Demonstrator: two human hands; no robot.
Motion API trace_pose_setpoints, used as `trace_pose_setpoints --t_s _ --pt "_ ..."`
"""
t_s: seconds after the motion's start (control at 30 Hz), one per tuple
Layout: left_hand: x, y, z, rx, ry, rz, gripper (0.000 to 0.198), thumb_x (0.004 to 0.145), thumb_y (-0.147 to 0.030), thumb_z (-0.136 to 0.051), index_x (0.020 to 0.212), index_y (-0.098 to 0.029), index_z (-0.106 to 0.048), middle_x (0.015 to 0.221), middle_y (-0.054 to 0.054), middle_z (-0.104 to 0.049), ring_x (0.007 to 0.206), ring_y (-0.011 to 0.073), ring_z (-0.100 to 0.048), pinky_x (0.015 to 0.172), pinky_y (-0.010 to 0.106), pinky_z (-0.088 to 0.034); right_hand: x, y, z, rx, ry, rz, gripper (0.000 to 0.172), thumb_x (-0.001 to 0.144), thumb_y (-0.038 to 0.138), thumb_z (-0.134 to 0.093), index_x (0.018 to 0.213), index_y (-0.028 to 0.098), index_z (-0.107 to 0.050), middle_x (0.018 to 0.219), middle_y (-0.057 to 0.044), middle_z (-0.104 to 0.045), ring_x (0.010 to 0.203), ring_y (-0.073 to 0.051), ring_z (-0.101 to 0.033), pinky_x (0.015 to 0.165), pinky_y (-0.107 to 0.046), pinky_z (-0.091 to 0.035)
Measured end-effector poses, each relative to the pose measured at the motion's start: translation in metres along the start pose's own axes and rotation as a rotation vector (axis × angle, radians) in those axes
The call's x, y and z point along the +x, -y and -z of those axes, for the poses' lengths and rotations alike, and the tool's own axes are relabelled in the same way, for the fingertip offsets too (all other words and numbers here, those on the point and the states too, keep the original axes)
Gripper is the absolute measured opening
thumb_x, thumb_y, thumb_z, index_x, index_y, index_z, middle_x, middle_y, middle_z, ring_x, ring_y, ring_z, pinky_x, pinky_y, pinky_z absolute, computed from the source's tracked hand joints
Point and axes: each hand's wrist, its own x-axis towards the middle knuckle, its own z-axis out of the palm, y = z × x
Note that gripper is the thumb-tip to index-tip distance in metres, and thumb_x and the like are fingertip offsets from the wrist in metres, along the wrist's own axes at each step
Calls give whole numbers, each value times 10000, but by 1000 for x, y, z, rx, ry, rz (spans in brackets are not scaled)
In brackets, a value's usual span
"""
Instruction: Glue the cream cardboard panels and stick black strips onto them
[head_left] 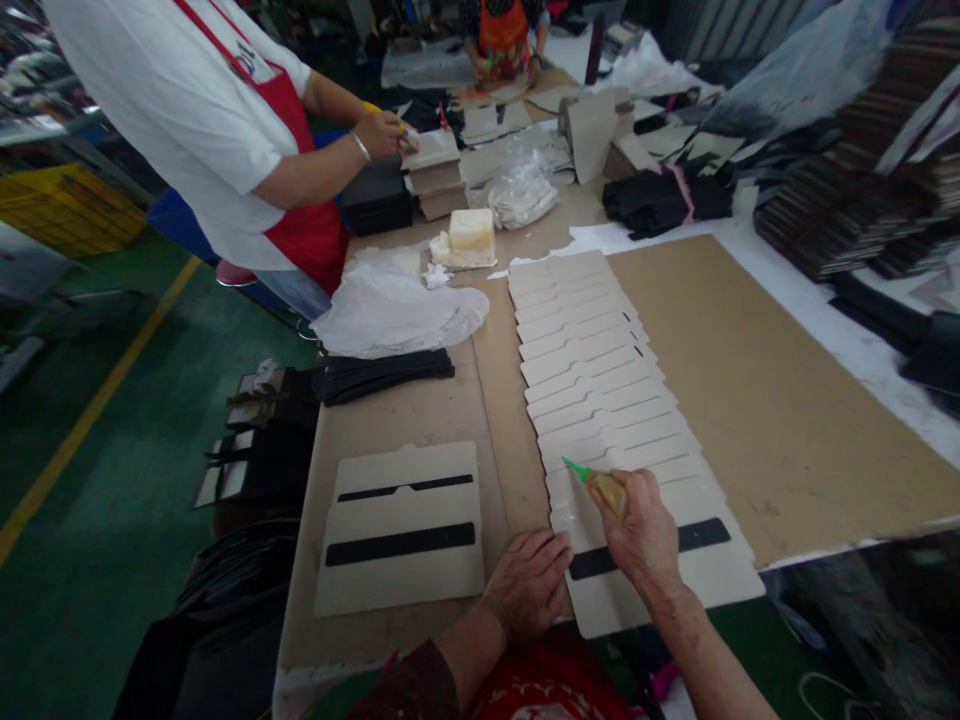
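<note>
My right hand (643,532) is closed round a small glue bottle (606,490) with a green nozzle, its tip touching the left edge of a row of overlapping white card pieces (592,370) fanned out on a brown board (757,400). My left hand (529,583) rests palm down with fingers curled on the near-left corner of the nearest card, which has a black strip (705,535). To the left lies a separate stack of white cards with black strips (401,525).
A person in a white shirt and red apron (225,130) works at the table's far left. A crumpled white plastic bag (394,305), a black bundle (382,375) and a pale block (470,232) lie beyond. Dark stacks (862,200) fill the right side. Green floor lies left.
</note>
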Motion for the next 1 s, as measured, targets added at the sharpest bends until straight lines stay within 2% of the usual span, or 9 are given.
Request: trace_pose_setpoints --t_s 0.13,0.23,0.37,0.47,0.6,0.7,0.83,1.0 --pt "2 0 6 -88 -13 24 463 890 -256 -532 1342 -168 -494 1353 118 -584 1226 285 -519 1047 489 -441 7 -12 7 -109 -84 -126 303 922 508 -531 1069 244 -557 1038 -36 -574 784 -202 -581 596 -301 -381" --pt "1 2 6 -156 -52 48 456 875 -245 -535 1317 -147 -491 1311 152 -575 1193 283 -536 1039 497 -456 7 -7 7 -135 -76 -139 299 927 504 -518 1072 246 -560 1031 -30 -573 769 -193 -572 591 -296 -364" --pt "-2 5 6 -201 -93 56 460 866 -247 -544 1312 -156 -480 1294 150 -564 1164 276 -553 1022 488 -481 3 5 4 -80 -16 -121 282 928 482 -508 1067 243 -564 1008 -24 -565 773 -185 -571 616 -298 -378" --pt "1 4 11 -233 -149 110 413 892 -228 -508 1300 -168 -478 1270 136 -564 1154 255 -560 995 450 -508 4 3 7 -6 -67 -169 302 895 509 -549 1029 239 -569 995 -20 -570 800 -190 -572 639 -304 -395" --pt "29 11 23 -227 -249 232 222 964 -188 -402 1108 -199 -569 1089 92 -606 1019 207 -593 906 383 -534 12 -10 10 121 -169 -208 350 849 534 -606 1004 223 -568 959 -24 -576 858 -212 -574 722 -343 -435" --pt "63 31 29 -166 -303 307 207 975 -193 -402 1008 -212 -605 1010 72 -607 977 217 -577 898 412 -519 21 -14 6 214 -201 -188 368 835 525 -628 1019 212 -571 949 -32 -579 886 -226 -571 777 -387 -457" --pt "98 59 25 -73 -317 357 269 948 -151 -409 1128 -212 -599 1102 87 -586 1041 234 -552 937 449 -503 35 -9 -4 286 -180 -133 354 834 499 -631 1021 204 -572 945 -36 -576 887 -222 -568 791 -391 -469" --pt "105 69 14 -5 -237 330 309 913 -155 -488 1204 -205 -580 1176 91 -583 1080 244 -536 973 459 -479 43 -4 -12 272 -52 -64 333 868 497 -607 1032 211 -564 945 -33 -562 863 -213 -571 764 -360 -470"
